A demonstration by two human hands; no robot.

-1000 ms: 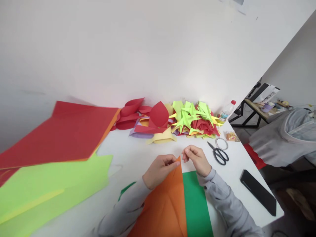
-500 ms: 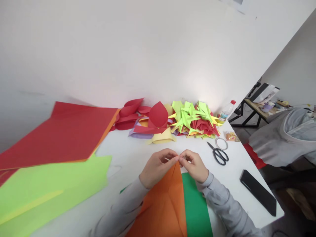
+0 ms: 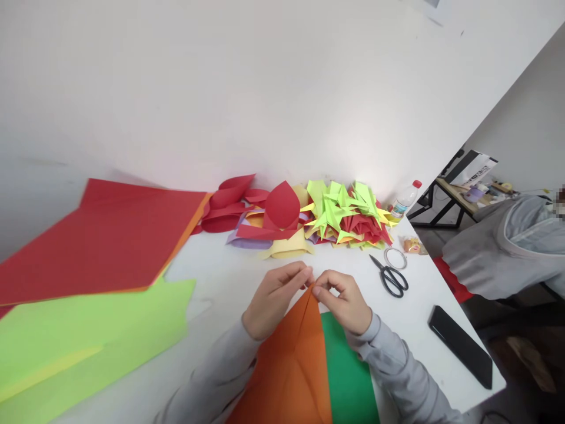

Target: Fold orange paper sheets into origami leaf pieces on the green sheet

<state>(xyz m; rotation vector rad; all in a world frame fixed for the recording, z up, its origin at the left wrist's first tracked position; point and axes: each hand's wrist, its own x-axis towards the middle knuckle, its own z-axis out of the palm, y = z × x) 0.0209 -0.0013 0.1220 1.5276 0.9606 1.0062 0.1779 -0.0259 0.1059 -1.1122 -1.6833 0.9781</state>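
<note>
An orange sheet of paper (image 3: pixel 289 377) with several creases rises to a folded point between my hands. My right hand (image 3: pixel 346 300) pinches that point with thumb and forefinger. Against the same tip, from the left, my left hand (image 3: pixel 278 297) is closed, thumb pressed to the fingers; its fingertips partly hide what they grip. Underneath lies a green sheet of paper (image 3: pixel 351 374), showing on the right side of the orange one. My forearms cover parts of both sheets.
Large red paper (image 3: pixel 119 241) and light green sheets (image 3: pixel 101 335) lie left. Along the wall sit curled red paper pieces (image 3: pixel 229 203) and a pile of folded paper (image 3: pixel 339 209). To the right are a bottle (image 3: pixel 404 203), tape roll (image 3: pixel 395 258), black scissors (image 3: pixel 391 277) and black phone-like slab (image 3: pixel 461 346).
Both hands have shifted slightly left with the paper's tip. My left fingertips have lifted a little and curled, while the right ones stay pinched on the tip.
</note>
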